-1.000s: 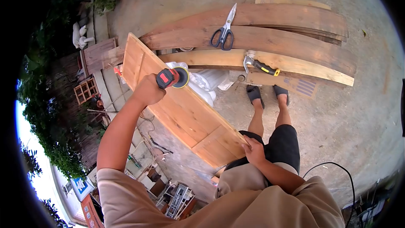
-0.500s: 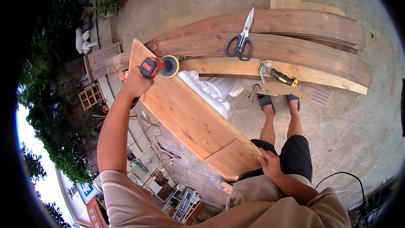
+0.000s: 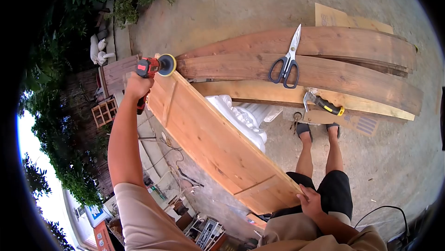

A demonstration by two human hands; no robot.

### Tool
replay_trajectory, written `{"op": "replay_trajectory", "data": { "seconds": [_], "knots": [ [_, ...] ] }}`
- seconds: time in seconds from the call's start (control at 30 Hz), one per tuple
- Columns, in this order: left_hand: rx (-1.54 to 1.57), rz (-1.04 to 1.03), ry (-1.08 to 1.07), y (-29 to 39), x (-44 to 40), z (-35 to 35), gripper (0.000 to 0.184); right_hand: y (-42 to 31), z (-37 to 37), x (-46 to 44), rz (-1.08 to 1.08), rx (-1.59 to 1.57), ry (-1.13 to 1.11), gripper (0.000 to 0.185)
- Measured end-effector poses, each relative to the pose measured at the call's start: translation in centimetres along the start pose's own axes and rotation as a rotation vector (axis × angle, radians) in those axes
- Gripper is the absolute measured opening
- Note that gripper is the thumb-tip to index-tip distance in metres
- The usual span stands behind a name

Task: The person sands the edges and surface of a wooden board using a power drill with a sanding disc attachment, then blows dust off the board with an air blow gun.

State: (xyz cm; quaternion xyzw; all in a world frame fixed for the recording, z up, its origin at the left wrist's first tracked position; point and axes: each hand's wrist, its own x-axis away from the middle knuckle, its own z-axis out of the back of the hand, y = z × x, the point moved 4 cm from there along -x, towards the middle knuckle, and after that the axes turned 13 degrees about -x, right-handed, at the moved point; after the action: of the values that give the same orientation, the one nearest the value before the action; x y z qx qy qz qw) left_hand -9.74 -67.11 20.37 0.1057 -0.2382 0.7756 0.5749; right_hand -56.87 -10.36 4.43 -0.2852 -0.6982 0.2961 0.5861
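Observation:
My left hand (image 3: 138, 86) is wrapped round the grip of a red and black cordless drill (image 3: 147, 67) fitted with a round, yellow-edged pad (image 3: 167, 65). The pad is at the far upper end of a tilted, light-brown wooden panel (image 3: 213, 135); whether it touches the wood is hard to tell. Close to my body, my right hand (image 3: 310, 202) grips the panel's near corner, thumb on its face. White plastic-wrapped material (image 3: 238, 121) lies beside the panel's right edge, partly hidden by it.
Long boards (image 3: 296, 67) lie beyond, with scissors (image 3: 290, 61) and a claw hammer (image 3: 324, 104) on them. Cardboard (image 3: 352, 21) pokes out at the far side. Cables (image 3: 178, 158) and a metal frame (image 3: 208, 234) are on the ground at lower left. Plants (image 3: 132, 0) stand at upper left.
My left hand has carried the drill and pad up and left, to the panel's far end. The view has shifted, so the boards and panel appear lower and farther right. My right hand keeps its grip.

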Motion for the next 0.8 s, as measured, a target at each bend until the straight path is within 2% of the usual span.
{"op": "replay_trajectory", "data": {
  "seconds": [0.13,0.27,0.37,0.47,0.6,0.67,0.7,0.73,0.8],
  "knots": [
    [-0.156,0.096,0.124,-4.4,-4.5,-0.1,0.024,0.2,-0.1,0.1,-0.045,-0.017,0.0,0.041],
    [-0.183,0.237,0.116,-5.3,-6.5,-0.3,0.03,-0.2,-0.2,0.0,-0.02,-0.007,0.013,0.039],
    [-0.377,0.3,0.361,-4.0,-6.6,0.2,0.038,-0.5,-0.2,0.0,-0.031,-0.011,0.017,0.039],
    [-0.315,0.374,0.356,-4.8,-5.5,0.0,0.046,-0.3,-0.1,-0.2,-0.006,0.017,0.017,0.039],
    [-0.194,0.405,0.454,-8.7,-2.4,-2.0,0.041,-1.5,-0.6,-0.4,-0.054,0.071,-0.034,0.044],
    [-0.048,0.245,0.565,-9.5,1.1,-3.3,0.034,-1.9,-1.0,-0.3,-0.032,0.125,-0.045,0.047],
    [-0.025,0.244,0.611,-9.5,3.2,-4.1,0.032,-2.0,-1.3,-0.3,-0.015,0.189,-0.053,0.05],
    [0.045,0.277,0.548,-9.0,5.8,-4.8,0.032,-2.2,-1.5,-0.3,-0.035,0.234,-0.046,0.048],
    [0.231,0.181,0.577,-7.5,10.8,-7.0,0.021,-2.2,-1.7,0.1,-0.051,0.282,-0.031,0.047]
  ]
}}
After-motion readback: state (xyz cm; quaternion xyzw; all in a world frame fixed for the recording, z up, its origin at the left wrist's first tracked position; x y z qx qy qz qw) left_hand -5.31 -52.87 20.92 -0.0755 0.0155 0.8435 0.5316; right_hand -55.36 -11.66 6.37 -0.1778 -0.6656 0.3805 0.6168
